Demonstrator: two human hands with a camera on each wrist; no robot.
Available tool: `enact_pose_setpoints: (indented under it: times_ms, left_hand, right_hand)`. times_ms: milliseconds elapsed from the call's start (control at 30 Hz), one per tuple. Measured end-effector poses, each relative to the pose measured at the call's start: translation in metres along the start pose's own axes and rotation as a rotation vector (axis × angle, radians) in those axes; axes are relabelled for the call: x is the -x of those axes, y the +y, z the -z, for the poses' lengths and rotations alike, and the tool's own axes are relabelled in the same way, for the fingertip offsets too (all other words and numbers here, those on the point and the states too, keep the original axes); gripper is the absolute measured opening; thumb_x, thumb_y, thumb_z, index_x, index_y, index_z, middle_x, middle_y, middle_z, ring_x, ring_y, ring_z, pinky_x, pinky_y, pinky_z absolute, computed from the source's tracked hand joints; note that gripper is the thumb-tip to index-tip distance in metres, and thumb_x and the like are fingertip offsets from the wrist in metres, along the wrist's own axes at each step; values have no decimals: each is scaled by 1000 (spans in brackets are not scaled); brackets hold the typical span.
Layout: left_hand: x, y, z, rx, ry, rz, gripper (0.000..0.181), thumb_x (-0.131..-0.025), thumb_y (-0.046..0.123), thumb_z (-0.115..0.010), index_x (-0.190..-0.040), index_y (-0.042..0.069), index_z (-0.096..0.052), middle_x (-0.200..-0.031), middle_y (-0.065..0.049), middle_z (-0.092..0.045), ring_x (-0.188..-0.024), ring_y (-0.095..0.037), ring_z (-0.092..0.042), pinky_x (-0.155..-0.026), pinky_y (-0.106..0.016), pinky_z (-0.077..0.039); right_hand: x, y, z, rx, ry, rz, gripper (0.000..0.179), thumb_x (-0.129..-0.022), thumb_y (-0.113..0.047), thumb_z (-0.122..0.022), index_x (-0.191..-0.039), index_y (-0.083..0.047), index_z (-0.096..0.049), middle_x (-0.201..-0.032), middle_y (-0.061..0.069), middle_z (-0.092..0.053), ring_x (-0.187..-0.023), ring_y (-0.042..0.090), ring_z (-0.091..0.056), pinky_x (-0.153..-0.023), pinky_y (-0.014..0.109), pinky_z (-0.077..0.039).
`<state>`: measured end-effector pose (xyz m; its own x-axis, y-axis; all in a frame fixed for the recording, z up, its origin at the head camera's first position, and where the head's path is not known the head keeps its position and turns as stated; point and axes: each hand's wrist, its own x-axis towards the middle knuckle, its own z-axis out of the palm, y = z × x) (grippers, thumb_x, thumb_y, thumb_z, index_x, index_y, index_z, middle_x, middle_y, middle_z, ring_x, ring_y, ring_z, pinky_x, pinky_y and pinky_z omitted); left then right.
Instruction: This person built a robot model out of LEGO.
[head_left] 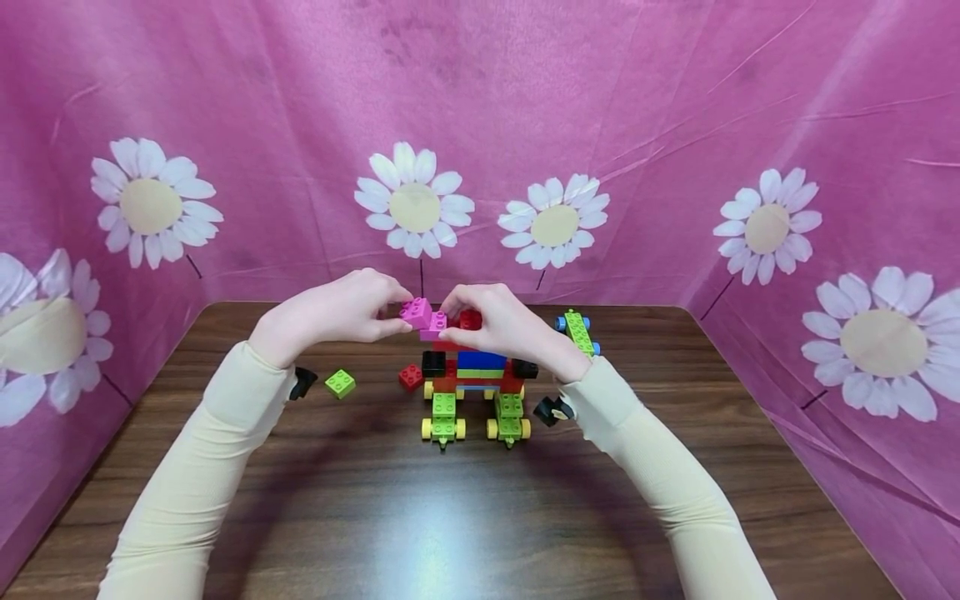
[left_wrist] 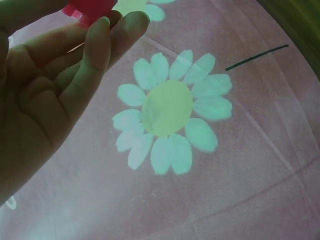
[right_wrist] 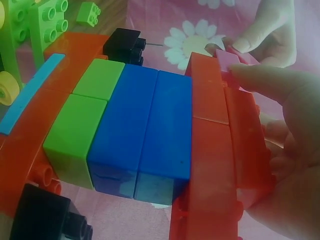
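Near the table's far side stands a vehicle-like build of red, blue, green and black toy bricks on wheeled green bases. My left hand pinches a tilted pink brick between thumb and fingers; its studs show. Directly beside and below it, a second pink brick sits at the top left of the build. My right hand curls over the build's top and grips that lower pink brick. In the right wrist view, the stacked blue bricks lie beside the red top layer, with my right fingers along its edge.
Left of the build, a green brick and a red brick lie loose on the wooden table. A green wheeled base with blue wheels stands at the back right. Pink flowered cloth surrounds the table's back and sides.
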<state>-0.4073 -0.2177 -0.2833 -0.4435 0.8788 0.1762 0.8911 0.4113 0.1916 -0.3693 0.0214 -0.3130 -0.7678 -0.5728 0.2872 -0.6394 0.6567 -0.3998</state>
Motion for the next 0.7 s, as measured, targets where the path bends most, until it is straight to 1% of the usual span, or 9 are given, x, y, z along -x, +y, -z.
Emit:
enact_pose_setpoints:
  times_ms: [200, 300, 367, 467, 533, 600, 633, 700]
  left_hand:
    - [0, 1, -2, -44, 39, -37, 21, -88, 14, -72, -72, 9, -60, -62, 2, -47, -58, -9, -41, -57, -26, -38]
    - [-1, 3, -2, -37, 35, -29, 18, -88, 14, -73, -74, 9, -62, -62, 2, -47, -57, -8, -40, -56, -25, -37]
    - [-1, 3, -2, -28, 32, -26, 17, -88, 14, -73, -75, 9, -64, -61, 2, -48, -57, -8, -40, -55, -24, -37]
    - [-1, 3, -2, -24, 22, -16, 15, -88, 14, -73, -76, 8, -65, -61, 2, -49, -57, -8, -40, -56, -24, -37]
    - [-2, 3, -2, -25, 18, -11, 15, -88, 14, -73, -77, 8, -64, -62, 1, -49, -58, -9, -40, -57, -25, -37]
    - [-2, 3, -2, -28, 14, -4, 14, -88, 14, -72, -78, 7, -65, -63, 0, -50, -60, -10, -40, -58, -26, -38]
    - [-2, 3, -3, -30, 15, -3, 14, -88, 14, -72, -79, 7, -65, -64, 0, -50, -60, -10, -41, -59, -26, -38]
    - [-3, 2, -3, -33, 26, -10, 11, -88, 13, -72, -81, 6, -66, -65, -1, -51, -61, -11, -42, -59, -27, -39]
  right_hand:
    - [2, 1, -1, -13, 21, 11, 28, -86, -21, -78, -107, -6, -67, -102, 6, -74, -96, 16, -70, -88, 30, -58]
    - [3, 2, -1, -23, 28, 19, 32, -86, -21, -78, -111, -6, -65, -103, 6, -74, -97, 16, -70, -89, 30, -58]
    - [3, 3, -1, -30, 29, 24, 34, -86, -20, -77, -114, -6, -64, -103, 6, -74, -97, 16, -70, -86, 29, -58]
    - [3, 3, -2, -40, 27, 32, 37, -87, -20, -76, -119, -7, -62, -102, 5, -75, -95, 15, -69, -77, 28, -56]
    - [3, 4, -2, -42, 26, 37, 37, -88, -20, -76, -121, -8, -62, -102, 5, -75, -95, 14, -69, -75, 27, -55]
    - [3, 4, -2, -47, 27, 46, 37, -88, -20, -75, -122, -9, -63, -103, 5, -75, -96, 14, -69, -78, 27, -56]
    - [3, 4, -2, -49, 28, 50, 37, -89, -20, -75, -122, -9, -64, -105, 4, -75, -97, 14, -70, -81, 27, -56]
    - [3, 5, -2, -50, 32, 59, 37, -88, -21, -75, -123, -9, -65, -107, 4, -75, -98, 13, -70, -85, 27, -57]
